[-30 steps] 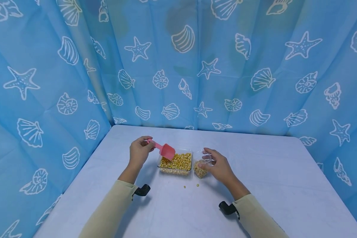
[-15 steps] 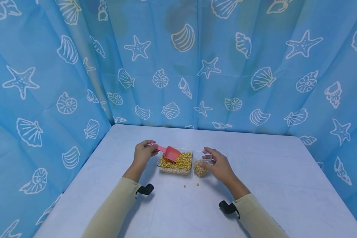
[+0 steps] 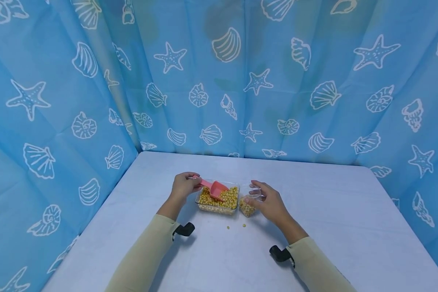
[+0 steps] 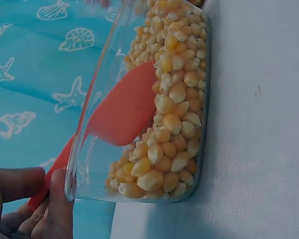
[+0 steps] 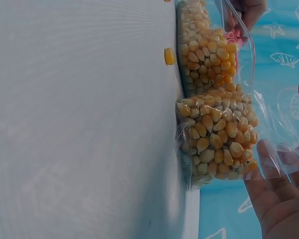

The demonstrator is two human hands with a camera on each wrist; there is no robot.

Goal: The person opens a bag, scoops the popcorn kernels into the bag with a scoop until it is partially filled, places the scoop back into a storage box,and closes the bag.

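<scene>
My left hand (image 3: 183,187) pinches the handle of a pink scoop (image 3: 217,190) between thumb and fingers. In the left wrist view the scoop's bowl (image 4: 123,109) pushes edge-first into yellow corn kernels (image 4: 182,94), its handle crossing the rim of a clear rectangular container (image 4: 92,174). Just right of that container stands a clear plastic bag (image 3: 246,208), its lower part filled with kernels. My right hand (image 3: 271,203) holds the bag by its upper part, thumb and fingers spread around the open mouth. The right wrist view shows its fingertips against the clear film above the kernels (image 5: 219,142).
Two loose kernels lie on the white tablecloth (image 3: 306,194) in front of the container; one loose kernel (image 5: 169,56) also shows in the right wrist view. A blue curtain (image 3: 263,97) with white shell prints hangs behind and beside the table.
My left hand has moved right and slightly down, taking the scoop from the container's left part deeper into the kernels. The right hand stays in place at the bag.
</scene>
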